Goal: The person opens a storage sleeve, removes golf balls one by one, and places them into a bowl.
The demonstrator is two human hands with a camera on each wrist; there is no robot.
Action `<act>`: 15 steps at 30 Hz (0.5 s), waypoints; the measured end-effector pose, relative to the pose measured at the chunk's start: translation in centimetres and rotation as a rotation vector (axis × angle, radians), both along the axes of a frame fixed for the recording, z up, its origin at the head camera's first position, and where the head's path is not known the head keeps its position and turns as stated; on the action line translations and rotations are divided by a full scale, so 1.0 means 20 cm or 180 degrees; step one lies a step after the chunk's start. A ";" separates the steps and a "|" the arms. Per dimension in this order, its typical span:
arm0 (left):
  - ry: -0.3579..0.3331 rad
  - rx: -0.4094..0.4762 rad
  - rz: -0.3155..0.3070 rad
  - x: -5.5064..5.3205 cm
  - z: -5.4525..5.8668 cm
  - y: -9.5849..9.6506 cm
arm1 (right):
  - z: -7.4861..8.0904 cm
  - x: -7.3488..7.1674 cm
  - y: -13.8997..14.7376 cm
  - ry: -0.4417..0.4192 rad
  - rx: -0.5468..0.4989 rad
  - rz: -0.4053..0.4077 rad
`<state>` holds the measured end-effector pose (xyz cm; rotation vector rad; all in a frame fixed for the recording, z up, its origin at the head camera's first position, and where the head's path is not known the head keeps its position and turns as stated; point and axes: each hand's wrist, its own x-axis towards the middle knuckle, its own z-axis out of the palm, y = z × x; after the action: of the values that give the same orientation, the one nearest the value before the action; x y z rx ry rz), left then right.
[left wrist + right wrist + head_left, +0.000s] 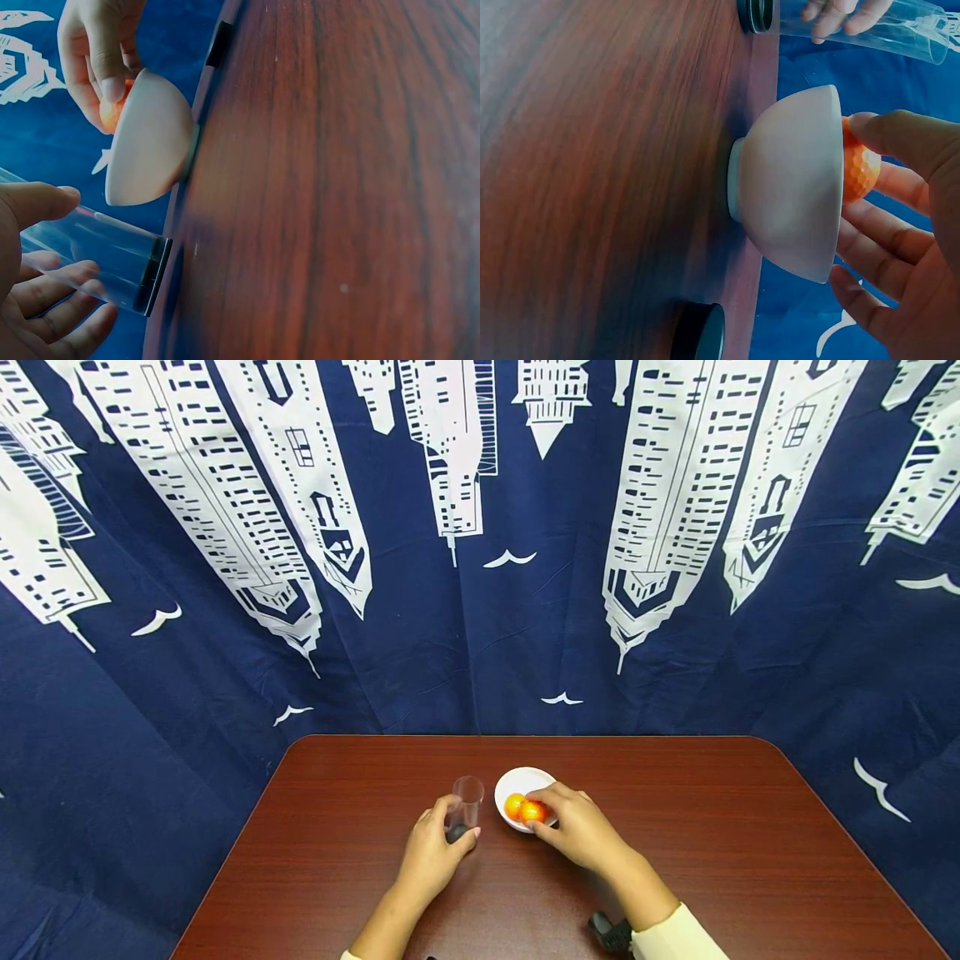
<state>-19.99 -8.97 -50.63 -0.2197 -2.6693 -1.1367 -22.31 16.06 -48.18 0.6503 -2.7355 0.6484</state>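
A clear plastic tube [468,802] with a black base [154,276] stands upright on the table, and my left hand [431,847] curls its thumb and fingers around its lower part. To its right, a white bowl [504,779] holds two orange balls. The dimples on one golf ball [861,166] show above the bowl's rim in the right wrist view. My right hand [581,828] reaches over the bowl and pinches the nearer ball [533,812] between thumb and fingers, while the other ball [514,805] lies against it.
A round black lid [699,331] lies on the table beyond the bowl in the right wrist view. The brown wooden table [337,860] ends at a blue curtain [420,652] printed with white buildings. A black device [611,933] sits by the right wrist.
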 end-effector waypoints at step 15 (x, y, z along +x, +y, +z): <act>-0.0152 0.0215 -0.0113 -0.01 -0.02 -0.02 | 0.02 -0.02 -0.01 0.0100 0.0262 0.0301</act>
<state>-20.20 -9.39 -51.06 -0.2320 -2.6729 -1.2558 -22.62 15.86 -47.84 0.8060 -2.7281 0.5436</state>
